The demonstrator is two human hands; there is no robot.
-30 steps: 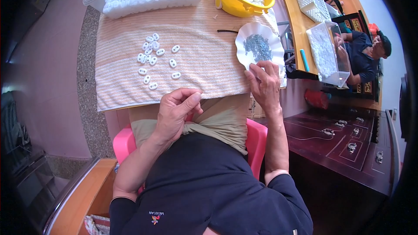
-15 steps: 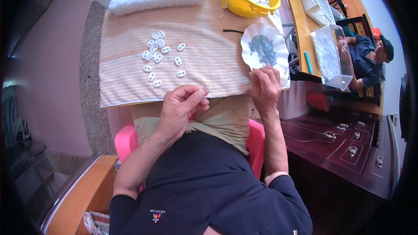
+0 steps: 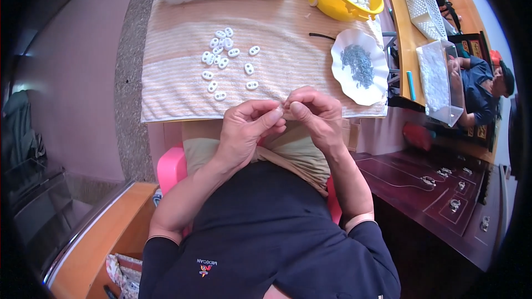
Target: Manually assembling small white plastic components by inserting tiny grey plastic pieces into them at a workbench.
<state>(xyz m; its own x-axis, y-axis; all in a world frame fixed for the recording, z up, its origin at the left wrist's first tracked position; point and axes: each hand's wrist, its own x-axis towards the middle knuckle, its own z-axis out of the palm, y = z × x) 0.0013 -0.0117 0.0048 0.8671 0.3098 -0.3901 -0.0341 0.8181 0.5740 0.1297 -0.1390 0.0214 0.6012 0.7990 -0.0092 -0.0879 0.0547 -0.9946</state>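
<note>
Striped towel (image 3: 288,39) lies by left hand (image 3: 244,133) and right hand (image 3: 321,120), each pinched closed, contents indistinct.

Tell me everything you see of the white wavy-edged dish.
The dish is white, shallow and roundish, its rim scalloped, and looks like plastic or ceramic. It sits upright on the striped towel, near the towel's right edge. Many small blue-grey pieces lie heaped in its middle. A thin black strip ends at or near its rim; nothing grips it.

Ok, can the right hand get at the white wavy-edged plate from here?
Probably yes: the plate lies near the right hand with only towel visible between them, though that hand is close up against the left hand.
</note>
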